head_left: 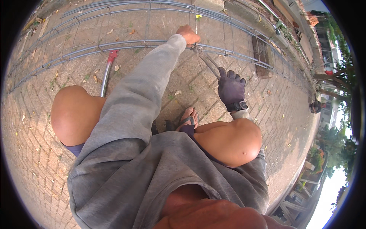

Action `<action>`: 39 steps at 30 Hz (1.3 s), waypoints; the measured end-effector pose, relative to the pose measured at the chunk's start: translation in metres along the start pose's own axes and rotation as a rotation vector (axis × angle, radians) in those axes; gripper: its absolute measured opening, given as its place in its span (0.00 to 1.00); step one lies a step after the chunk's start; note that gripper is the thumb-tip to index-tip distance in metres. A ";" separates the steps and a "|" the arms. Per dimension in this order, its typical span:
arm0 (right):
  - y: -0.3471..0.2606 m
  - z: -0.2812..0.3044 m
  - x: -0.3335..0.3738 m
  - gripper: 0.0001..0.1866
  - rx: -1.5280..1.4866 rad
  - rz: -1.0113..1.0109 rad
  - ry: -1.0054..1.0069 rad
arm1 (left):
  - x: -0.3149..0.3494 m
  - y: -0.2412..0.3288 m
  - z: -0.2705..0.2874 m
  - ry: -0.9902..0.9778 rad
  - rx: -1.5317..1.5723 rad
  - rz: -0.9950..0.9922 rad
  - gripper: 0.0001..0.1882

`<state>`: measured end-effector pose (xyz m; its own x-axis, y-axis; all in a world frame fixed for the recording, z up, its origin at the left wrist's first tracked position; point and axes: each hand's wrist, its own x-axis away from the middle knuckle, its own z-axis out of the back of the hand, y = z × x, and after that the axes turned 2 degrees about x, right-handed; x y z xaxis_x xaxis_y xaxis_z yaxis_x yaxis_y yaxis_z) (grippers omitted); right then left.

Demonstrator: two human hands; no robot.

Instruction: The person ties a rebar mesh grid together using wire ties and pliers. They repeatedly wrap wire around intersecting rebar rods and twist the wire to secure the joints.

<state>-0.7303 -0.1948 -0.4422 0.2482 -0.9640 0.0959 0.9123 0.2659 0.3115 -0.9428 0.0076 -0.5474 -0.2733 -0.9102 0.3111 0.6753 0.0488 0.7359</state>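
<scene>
My bare left hand [187,35] is closed beside a crossing of the steel rebar cage [145,42], its arm in a grey sleeve stretched forward. Whatever its fingers pinch is hidden. My right hand [231,87], in a dark purple glove with a wrist strap, grips the handles of a pair of pincers [209,65]. The pincers' jaws meet the cage's near bars just below my left hand, next to a thin upright stirrup. Whether they bite on a wire there is too small to tell.
A tool with a red head and silver handle [107,74] lies on the brick paving [183,86] left of my arm. A block [262,57] sits under the cage at right. My sandalled foot [189,116] and bent knees are close. Trees and structures stand far right.
</scene>
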 end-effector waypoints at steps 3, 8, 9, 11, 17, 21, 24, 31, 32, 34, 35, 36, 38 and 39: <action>-0.001 -0.018 0.007 0.17 -0.181 -0.071 -0.174 | 0.004 0.000 -0.001 0.056 0.192 0.093 0.19; 0.001 -0.034 0.007 0.16 -1.546 -0.363 -0.627 | 0.018 0.001 0.006 0.092 0.145 0.038 0.21; 0.003 -0.033 0.008 0.16 -1.473 -0.385 -0.664 | 0.023 0.004 0.007 0.093 0.123 0.023 0.21; 0.014 -0.024 0.015 0.17 -1.339 -0.412 -0.722 | 0.047 0.007 -0.003 0.462 0.045 -0.215 0.24; 0.025 0.001 0.013 0.35 -0.768 -0.067 -0.521 | 0.122 0.048 -0.072 0.151 -0.378 -1.145 0.37; 0.020 0.030 0.000 0.38 -0.896 -0.320 -0.767 | 0.124 0.066 -0.096 0.157 -0.334 -0.907 0.18; 0.022 0.059 0.006 0.32 -0.070 -0.150 -0.485 | 0.111 0.084 -0.100 0.272 -0.358 -0.906 0.07; 0.044 0.080 -0.003 0.15 0.413 0.046 -0.047 | 0.092 0.116 -0.086 0.241 -0.260 -0.751 0.05; 0.050 0.080 -0.006 0.13 0.398 0.100 -0.049 | 0.091 0.118 -0.084 0.189 -0.305 -0.730 0.05; 0.065 0.080 -0.017 0.14 0.430 0.226 0.074 | 0.088 0.119 -0.080 0.372 -0.110 -0.791 0.02; 0.072 0.083 -0.019 0.14 0.451 0.235 0.063 | 0.089 0.120 -0.079 0.453 -0.009 -0.820 0.01; 0.079 0.086 -0.025 0.13 0.430 0.258 0.011 | 0.087 0.123 -0.078 0.432 -0.020 -0.785 0.01; 0.086 0.092 -0.033 0.12 0.425 0.302 -0.011 | 0.083 0.130 -0.076 0.273 -0.106 -0.685 0.04; 0.088 0.096 -0.038 0.12 0.414 0.303 -0.019 | 0.080 0.132 -0.075 0.218 -0.156 -0.633 0.06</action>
<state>-0.6907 -0.1338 -0.3277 0.4719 -0.8439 0.2554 0.5940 0.5184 0.6152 -0.8236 -0.0896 -0.4704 -0.5147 -0.8066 -0.2907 0.5263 -0.5649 0.6355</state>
